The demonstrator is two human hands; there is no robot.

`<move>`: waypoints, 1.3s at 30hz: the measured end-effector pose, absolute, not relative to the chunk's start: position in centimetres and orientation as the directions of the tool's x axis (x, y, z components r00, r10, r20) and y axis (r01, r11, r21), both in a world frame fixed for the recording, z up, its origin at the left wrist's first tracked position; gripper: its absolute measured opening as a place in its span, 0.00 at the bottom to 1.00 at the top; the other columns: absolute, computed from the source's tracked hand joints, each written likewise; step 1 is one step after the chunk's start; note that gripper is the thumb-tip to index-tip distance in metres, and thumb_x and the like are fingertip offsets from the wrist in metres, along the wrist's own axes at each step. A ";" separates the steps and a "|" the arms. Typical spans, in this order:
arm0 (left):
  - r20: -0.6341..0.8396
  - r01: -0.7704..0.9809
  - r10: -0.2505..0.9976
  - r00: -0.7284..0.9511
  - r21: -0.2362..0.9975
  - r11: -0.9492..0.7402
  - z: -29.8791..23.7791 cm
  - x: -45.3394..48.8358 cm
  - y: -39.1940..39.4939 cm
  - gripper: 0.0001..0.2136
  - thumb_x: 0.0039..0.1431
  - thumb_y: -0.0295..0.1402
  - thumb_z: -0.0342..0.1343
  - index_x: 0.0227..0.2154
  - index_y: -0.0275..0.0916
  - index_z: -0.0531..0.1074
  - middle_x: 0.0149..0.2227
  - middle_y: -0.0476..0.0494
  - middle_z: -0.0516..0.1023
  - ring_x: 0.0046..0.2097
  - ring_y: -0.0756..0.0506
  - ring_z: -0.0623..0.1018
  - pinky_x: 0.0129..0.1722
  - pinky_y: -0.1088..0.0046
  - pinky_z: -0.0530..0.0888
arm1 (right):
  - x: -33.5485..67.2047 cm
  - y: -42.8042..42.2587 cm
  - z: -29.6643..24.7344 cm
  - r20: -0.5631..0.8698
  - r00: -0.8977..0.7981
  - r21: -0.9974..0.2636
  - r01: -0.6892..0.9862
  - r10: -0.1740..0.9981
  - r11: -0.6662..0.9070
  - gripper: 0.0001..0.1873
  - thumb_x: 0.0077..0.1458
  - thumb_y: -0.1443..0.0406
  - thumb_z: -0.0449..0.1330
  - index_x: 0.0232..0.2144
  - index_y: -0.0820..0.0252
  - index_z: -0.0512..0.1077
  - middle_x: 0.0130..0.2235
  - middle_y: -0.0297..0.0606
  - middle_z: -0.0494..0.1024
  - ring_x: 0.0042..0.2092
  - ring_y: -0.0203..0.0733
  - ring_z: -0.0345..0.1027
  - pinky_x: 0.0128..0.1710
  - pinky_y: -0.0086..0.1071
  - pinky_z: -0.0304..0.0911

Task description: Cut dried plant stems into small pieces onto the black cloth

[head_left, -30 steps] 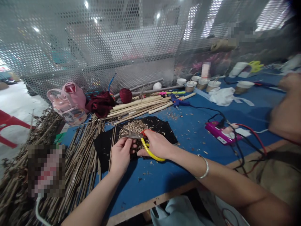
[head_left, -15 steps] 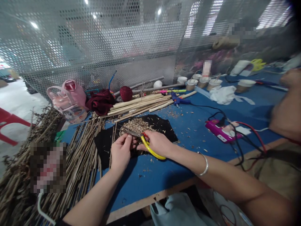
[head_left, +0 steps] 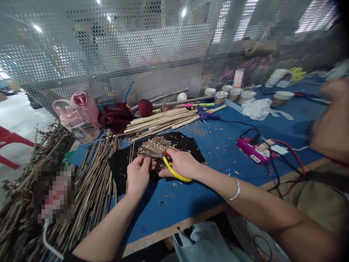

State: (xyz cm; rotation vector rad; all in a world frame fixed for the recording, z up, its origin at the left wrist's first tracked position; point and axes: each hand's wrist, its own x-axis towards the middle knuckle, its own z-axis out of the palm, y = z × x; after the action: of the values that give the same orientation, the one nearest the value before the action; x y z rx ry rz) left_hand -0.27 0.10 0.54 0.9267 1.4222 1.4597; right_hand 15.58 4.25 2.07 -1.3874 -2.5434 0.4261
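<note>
My right hand (head_left: 181, 164) grips yellow-handled scissors (head_left: 163, 160), their blades pointing left over a black cloth (head_left: 191, 145). Just left of the blades, my left hand (head_left: 139, 174) is closed in a pinch on something small that I cannot make out. Behind both hands a heap of short cut stick pieces (head_left: 156, 143) lies on the cloth. A silver bangle (head_left: 236, 189) circles my right wrist.
Thin brown sticks (head_left: 92, 182) cover the blue table's (head_left: 218, 153) left side, with thicker pale stalks (head_left: 163, 122) behind the cloth. A blue glue gun (head_left: 205, 115), pink power strip (head_left: 255, 152) with cables, paper cups (head_left: 231, 96), pink bag (head_left: 79, 116) and maroon yarn (head_left: 145, 107) stand around. Another person's arm (head_left: 331, 123) rests at right.
The hands stay together over the cloth and the scissor blades have shifted slightly. The view has drifted a little; nothing else moved.
</note>
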 end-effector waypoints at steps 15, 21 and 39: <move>-0.009 0.065 0.967 -0.254 0.998 0.026 0.0 -1.2 0.6 0.13 0.47 0.41 0.55 0.25 0.34 0.73 0.23 0.45 0.75 0.23 0.51 0.72 0.26 0.76 0.70 | 15.7 5.0 1.2 0.001 -0.531 -0.348 0.794 0.848 0.498 0.32 0.39 0.38 0.53 0.32 0.59 0.66 0.29 0.39 0.73 0.29 0.42 0.67 0.24 0.29 0.50; 0.000 0.206 0.983 -0.185 0.978 0.038 0.2 -1.2 0.6 0.13 0.48 0.42 0.53 0.23 0.37 0.74 0.21 0.47 0.74 0.21 0.51 0.71 0.22 0.77 0.67 | 15.3 5.4 0.9 0.000 -0.489 -0.345 0.819 0.872 0.459 0.31 0.40 0.37 0.50 0.28 0.58 0.67 0.27 0.38 0.73 0.27 0.40 0.65 0.22 0.28 0.47; 0.053 0.930 0.973 -0.225 0.311 0.198 0.1 -9.7 4.0 0.13 0.46 0.34 0.54 0.34 0.36 0.76 0.35 0.36 0.78 0.40 0.40 0.75 0.40 0.69 0.68 | 18.6 11.5 1.8 0.476 -0.217 -0.395 0.813 0.852 0.427 0.22 0.48 0.46 0.51 0.25 0.60 0.67 0.23 0.35 0.68 0.24 0.35 0.55 0.24 0.27 0.46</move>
State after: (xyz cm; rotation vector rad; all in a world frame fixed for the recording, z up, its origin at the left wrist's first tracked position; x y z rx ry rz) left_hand -9.70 3.98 0.13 1.8507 2.3063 0.4179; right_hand 18.58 11.46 1.82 -1.4003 -2.0427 0.0782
